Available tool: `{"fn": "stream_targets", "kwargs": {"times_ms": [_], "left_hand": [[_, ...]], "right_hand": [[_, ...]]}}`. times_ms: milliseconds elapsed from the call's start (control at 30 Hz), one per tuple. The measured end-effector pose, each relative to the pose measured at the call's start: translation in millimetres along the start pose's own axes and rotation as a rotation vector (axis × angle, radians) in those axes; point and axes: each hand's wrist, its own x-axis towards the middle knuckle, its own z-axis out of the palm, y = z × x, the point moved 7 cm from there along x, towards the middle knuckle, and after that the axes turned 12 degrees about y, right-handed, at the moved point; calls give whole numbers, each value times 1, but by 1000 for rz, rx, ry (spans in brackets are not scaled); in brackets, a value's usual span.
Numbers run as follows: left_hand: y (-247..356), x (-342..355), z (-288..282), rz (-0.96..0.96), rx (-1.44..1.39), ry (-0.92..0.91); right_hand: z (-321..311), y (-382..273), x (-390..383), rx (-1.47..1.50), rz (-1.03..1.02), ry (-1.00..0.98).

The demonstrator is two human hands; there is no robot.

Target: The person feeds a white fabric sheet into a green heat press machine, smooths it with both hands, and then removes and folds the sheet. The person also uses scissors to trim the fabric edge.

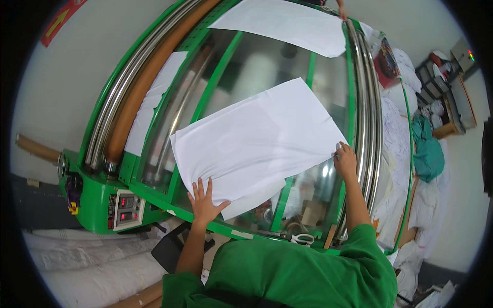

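Observation:
A folded white cloth [251, 128] lies slantwise over the glass top of a green-framed machine, its layers slightly offset along the near edge. My left hand [205, 203] rests flat on the cloth's near left part with fingers spread, and wrinkles run out from the fingertips. At the cloth's right corner my right hand [345, 159] has its fingers closed on the edge, beside the steel rollers. Another white cloth [287, 25] is spread at the far end of the glass, where a co-worker's hand [342, 11] reaches its right side.
White-handled scissors [302, 239] lie on the machine's near edge. Steel rollers [367, 128] line the right side, and a brown roller [154, 77] the left. A control panel [128, 209] sits at near left. White fabric heaps [398, 149] and a teal bag [427, 149] stand at right.

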Motion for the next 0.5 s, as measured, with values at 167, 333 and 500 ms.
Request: {"fn": "stream_targets", "kwargs": {"times_ms": [167,333,500], "left_hand": [[-21,-13,0,29,98,-152],[-49,-13,-11,-63,95,-220],[-86,7,-18,-61,188,-261]], "right_hand": [[-37,2,-83,-56,145,-41],[-77,-104,-184,328,-80,-351],[-108,-187,-277,413,-138,-562]]}}
